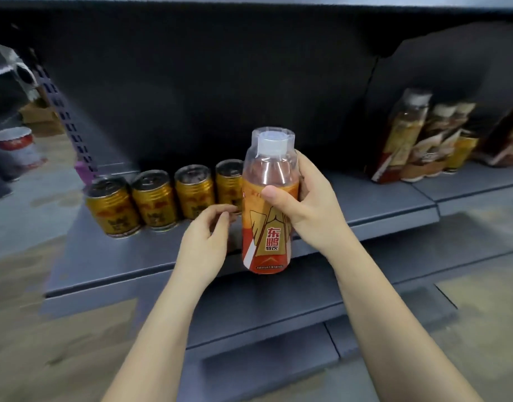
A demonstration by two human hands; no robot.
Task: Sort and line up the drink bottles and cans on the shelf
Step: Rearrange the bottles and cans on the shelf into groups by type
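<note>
We see the right hand (301,204) clamped around the upper body of an orange-labelled bottle (268,204), thumb across its front, holding it upright above the front of the grey shelf (110,256). The left hand (204,242) is empty, fingers loosely curled, beside the bottle, just before the row of gold cans (162,198)

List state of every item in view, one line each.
held bottle: upright, capped, lifted in front of the shelf
right hand: shut on the held bottle
left hand: open, fingers by the bottle's side
gold cans: four upright in a row, unopened
bottles at right: standing grouped, blurred
shelf: mostly bare
</note>
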